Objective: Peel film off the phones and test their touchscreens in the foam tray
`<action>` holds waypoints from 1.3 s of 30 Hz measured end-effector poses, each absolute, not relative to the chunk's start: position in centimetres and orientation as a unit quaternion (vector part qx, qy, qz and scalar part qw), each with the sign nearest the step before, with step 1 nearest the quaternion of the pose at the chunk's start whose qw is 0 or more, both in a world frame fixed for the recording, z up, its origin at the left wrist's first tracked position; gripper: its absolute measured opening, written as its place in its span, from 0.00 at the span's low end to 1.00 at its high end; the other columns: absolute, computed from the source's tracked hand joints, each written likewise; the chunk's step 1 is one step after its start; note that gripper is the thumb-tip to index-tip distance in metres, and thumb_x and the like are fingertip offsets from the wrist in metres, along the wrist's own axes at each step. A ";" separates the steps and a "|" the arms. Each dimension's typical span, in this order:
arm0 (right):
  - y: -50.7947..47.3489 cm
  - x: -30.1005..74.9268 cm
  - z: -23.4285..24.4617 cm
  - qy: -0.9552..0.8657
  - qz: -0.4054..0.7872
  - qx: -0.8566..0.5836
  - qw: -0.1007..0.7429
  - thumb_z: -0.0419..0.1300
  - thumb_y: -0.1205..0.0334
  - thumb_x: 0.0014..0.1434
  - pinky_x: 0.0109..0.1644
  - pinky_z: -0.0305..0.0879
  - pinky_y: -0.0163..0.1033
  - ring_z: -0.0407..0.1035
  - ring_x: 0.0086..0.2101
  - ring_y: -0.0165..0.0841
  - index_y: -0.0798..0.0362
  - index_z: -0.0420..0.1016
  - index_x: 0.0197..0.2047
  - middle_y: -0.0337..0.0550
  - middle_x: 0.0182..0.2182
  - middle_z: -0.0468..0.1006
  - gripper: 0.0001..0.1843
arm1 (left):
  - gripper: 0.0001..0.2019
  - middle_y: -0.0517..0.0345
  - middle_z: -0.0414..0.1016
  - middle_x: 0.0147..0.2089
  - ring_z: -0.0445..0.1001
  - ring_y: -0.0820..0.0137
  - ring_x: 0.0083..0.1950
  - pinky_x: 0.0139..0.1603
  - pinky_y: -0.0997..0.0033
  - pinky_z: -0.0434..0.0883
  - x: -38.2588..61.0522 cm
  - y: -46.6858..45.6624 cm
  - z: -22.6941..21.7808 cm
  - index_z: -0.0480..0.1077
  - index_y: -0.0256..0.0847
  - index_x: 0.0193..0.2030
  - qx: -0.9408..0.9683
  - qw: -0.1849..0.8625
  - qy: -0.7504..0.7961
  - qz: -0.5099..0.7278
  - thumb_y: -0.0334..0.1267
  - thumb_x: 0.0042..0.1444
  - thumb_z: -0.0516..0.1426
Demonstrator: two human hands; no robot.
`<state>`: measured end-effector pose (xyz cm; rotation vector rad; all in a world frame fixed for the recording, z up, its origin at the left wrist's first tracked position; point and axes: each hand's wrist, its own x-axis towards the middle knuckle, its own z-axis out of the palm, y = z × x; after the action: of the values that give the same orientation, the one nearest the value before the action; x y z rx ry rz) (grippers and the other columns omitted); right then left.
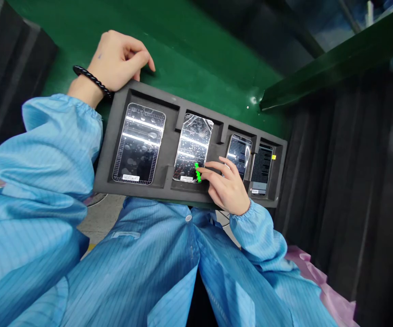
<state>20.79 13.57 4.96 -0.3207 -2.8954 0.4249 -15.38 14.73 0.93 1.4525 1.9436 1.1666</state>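
Note:
My left hand (121,61) lies loosely curled on the green surface by the far left corner of a dark foam tray (189,196). Nothing shows in its fingers. My right hand (228,184) is open, its fingers stretched out over the second phone (193,143) from the left. One fingertip is at that phone's screen, beside jagged bright green marks (198,172). The first phone (138,143), at the left, has a grid pattern round its screen edge. A third phone (239,152) is partly hidden behind my right hand. At the right end, a fourth phone (262,168) shows lines of text.
The tray rests on a green work surface (196,59) with a raised green edge (319,72) at the right. Dark ribbed material (332,181) stands on the right, with more dark material (9,77) at the left. A yellow tag (273,157) is beside the fourth phone.

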 end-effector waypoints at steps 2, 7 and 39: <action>13.8 20.5 5.0 -0.979 0.140 -0.116 0.092 0.50 0.78 0.59 0.67 0.61 0.54 0.72 0.54 0.39 0.52 0.73 0.47 0.42 0.50 0.82 0.19 | 0.14 0.63 0.65 0.19 0.64 0.75 0.23 0.30 0.71 0.63 -15.4 14.8 0.9 0.80 0.41 0.35 0.526 0.219 0.702 0.427 0.40 0.56 0.52; 14.3 19.7 4.9 -0.980 0.136 -0.122 0.081 0.50 0.78 0.58 0.68 0.60 0.54 0.70 0.55 0.39 0.52 0.71 0.49 0.42 0.52 0.81 0.19 | 0.13 0.63 0.65 0.19 0.65 0.74 0.23 0.32 0.70 0.65 -15.6 14.9 0.7 0.79 0.46 0.34 0.520 0.219 0.709 0.423 0.41 0.55 0.53; 18.5 12.2 3.6 -0.974 0.101 -0.190 0.079 0.47 0.72 0.60 0.71 0.51 0.56 0.63 0.61 0.42 0.50 0.64 0.50 0.46 0.54 0.76 0.17 | 0.13 0.63 0.64 0.17 0.64 0.76 0.21 0.29 0.73 0.62 -15.9 15.1 0.3 0.80 0.38 0.35 0.530 0.212 0.698 0.432 0.34 0.56 0.53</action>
<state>12.16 18.52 3.58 -0.5676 -2.9144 0.3010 -15.85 15.07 0.32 1.4724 1.9391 1.1991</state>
